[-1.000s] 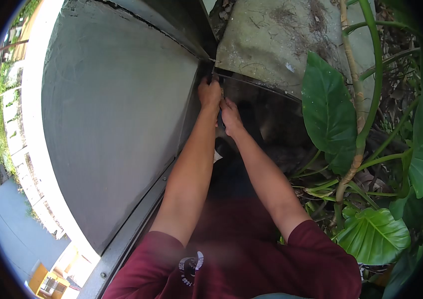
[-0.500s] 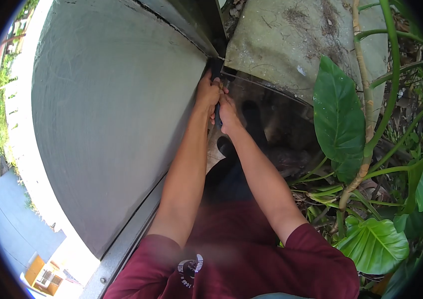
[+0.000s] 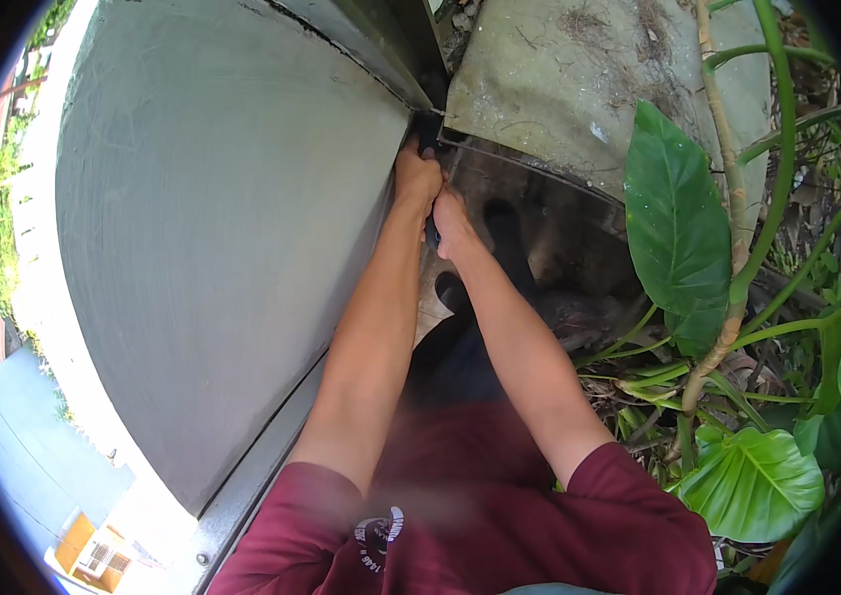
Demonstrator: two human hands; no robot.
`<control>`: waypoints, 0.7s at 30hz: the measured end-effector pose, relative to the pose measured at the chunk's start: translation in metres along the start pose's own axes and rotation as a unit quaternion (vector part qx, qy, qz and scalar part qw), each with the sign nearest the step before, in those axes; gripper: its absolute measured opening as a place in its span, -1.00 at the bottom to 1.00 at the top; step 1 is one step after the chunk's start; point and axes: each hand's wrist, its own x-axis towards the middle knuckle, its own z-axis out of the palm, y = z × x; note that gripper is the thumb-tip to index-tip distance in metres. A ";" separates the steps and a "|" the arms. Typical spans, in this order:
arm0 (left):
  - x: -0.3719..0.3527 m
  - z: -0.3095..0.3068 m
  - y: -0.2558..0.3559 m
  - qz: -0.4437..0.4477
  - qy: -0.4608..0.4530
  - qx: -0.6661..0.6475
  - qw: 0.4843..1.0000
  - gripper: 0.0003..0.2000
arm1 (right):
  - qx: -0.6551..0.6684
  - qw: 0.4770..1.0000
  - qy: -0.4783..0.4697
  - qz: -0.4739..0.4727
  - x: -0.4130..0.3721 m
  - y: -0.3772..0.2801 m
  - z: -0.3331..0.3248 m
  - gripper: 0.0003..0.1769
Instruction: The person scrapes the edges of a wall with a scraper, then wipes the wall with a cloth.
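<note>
Both of my hands are close together at the inner corner beside the grey panel. My left hand point(image 3: 418, 177) is closed, thumb up, against a dark upright piece point(image 3: 427, 129) at the panel's edge; what lies inside its fingers is hidden. Just below and to the right, my right hand point(image 3: 453, 224) is closed with its knuckles touching the left hand. A dark, bluish handle point(image 3: 432, 234) pokes out beside the right palm; the rest of it is covered by my fingers.
The big grey panel point(image 3: 212, 238) rises on my left, with a metal rail point(image 3: 262, 461) along its base. A stained concrete slab point(image 3: 549, 89) lies ahead right. Large leaves point(image 3: 678, 213) and a thick stem point(image 3: 728, 327) crowd the right. My dark shoes point(image 3: 504, 228) stand on shaded ground.
My hands have drawn tighter together, and the left has turned so its back covers the small brownish bit that showed between the fingers before. The view has shifted slightly.
</note>
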 end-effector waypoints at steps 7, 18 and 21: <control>-0.015 -0.003 0.000 0.085 0.022 -0.065 0.994 -0.65 | -0.015 0.993 -0.029 -0.112 -0.009 0.017 0.000 -0.65; 0.021 0.009 -0.031 0.075 0.104 0.043 0.991 -0.67 | -0.005 0.996 -0.017 -0.084 -0.017 0.001 0.002 -0.71; 0.044 0.009 -0.045 0.094 0.109 0.092 0.985 -0.68 | 0.008 0.999 -0.018 -0.029 -0.013 -0.004 0.005 -0.70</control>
